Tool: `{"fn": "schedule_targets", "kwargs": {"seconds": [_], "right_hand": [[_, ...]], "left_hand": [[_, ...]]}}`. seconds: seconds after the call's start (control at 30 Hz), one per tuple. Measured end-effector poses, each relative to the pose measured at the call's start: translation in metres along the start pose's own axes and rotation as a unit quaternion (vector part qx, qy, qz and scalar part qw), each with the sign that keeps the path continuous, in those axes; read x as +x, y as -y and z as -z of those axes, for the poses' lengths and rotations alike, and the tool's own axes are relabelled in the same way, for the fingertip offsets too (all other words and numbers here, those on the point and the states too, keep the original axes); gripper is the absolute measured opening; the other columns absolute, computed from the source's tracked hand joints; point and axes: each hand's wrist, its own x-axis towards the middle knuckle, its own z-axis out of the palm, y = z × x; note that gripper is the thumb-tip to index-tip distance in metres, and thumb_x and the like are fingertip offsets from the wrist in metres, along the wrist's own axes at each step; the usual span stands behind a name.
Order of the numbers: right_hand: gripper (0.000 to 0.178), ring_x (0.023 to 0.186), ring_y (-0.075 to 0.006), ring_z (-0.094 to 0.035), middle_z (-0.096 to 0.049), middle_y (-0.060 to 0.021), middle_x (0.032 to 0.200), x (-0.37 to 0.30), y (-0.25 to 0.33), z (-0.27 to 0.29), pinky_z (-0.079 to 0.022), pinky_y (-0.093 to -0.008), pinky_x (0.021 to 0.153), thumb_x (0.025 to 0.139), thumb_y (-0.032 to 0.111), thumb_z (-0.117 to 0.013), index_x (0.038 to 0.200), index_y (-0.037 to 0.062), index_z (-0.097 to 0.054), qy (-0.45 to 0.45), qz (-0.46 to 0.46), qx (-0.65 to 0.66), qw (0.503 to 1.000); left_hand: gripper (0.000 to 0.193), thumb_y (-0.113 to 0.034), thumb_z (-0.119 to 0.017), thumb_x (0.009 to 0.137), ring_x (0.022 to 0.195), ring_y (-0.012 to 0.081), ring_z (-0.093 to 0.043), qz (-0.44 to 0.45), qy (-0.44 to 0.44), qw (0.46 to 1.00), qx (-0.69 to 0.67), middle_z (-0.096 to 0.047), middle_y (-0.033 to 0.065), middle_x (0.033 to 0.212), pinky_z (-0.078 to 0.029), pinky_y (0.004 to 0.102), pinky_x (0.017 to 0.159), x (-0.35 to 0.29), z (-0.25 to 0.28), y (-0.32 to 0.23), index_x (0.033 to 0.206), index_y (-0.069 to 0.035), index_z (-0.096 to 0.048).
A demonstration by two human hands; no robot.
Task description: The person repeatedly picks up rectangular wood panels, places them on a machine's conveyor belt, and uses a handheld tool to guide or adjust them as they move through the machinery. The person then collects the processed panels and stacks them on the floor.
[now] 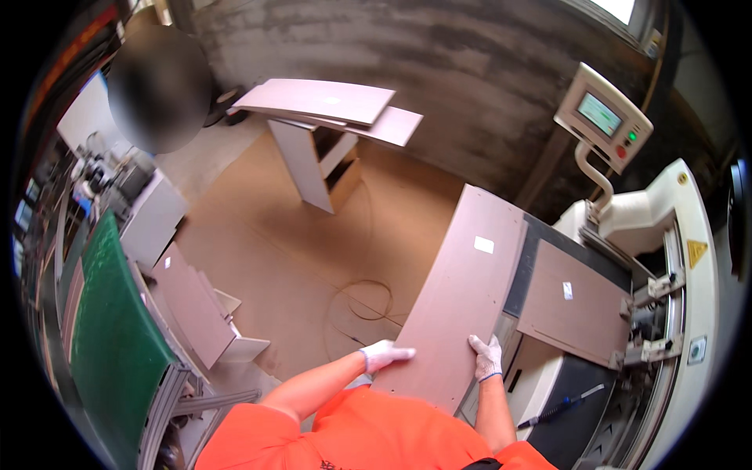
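Note:
Between my hands lies a long pinkish-brown board [462,274] with a white label and small holes along its edges. My left hand [385,356], in a white glove, grips its left edge near my body, with the thumb on top and the fingers mostly hidden. At the opposite edge my right hand [486,357], gloved too, is closed on the board with its thumb over the face. The board's right side borders the machine's black bed, where another labelled panel [576,301] lies against metal clamps [656,351].
A control screen [600,114] on a bent arm rises above the white machine [699,258]. A black-handled tool [560,407] lies on its bed. Stacked boards [321,100] top a stand ahead. Left are a green-covered conveyor [113,313] and leaning panels [188,305]. A cable [360,301] loops across the floor.

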Motion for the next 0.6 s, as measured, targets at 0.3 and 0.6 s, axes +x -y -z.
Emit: {"fn": "schedule_targets", "kwargs": {"seconds": [0.3,0.6], "right_hand": [[0.053,0.108,-0.0238,-0.07,-0.071,-0.0112,0.123,0.002,0.013,-0.134,-0.057,-0.0398,0.097,0.088,-0.002,-0.076,0.138,-0.0008,-0.059,0.047,0.022,-0.018,0.998],[0.055,0.107,-0.0212,-0.07,-0.072,-0.0113,0.123,0.035,0.021,-0.392,-0.057,-0.0366,0.097,0.089,0.002,-0.076,0.142,-0.0035,-0.059,0.203,0.087,-0.053,0.974]], "left_hand": [[0.081,-0.052,-0.081,0.087,0.104,0.0312,-0.074,-0.04,-0.194,0.98,0.022,-0.073,0.0273,0.121,-0.057,0.0436,0.091,0.011,0.088,0.001,0.126,0.017,-0.065],[0.056,-0.05,-0.062,0.102,0.101,0.0212,-0.066,-0.162,-0.229,0.853,-0.441,-0.073,0.0102,0.114,-0.054,0.0389,0.09,0.007,0.318,0.033,0.12,0.003,-0.071]]}}
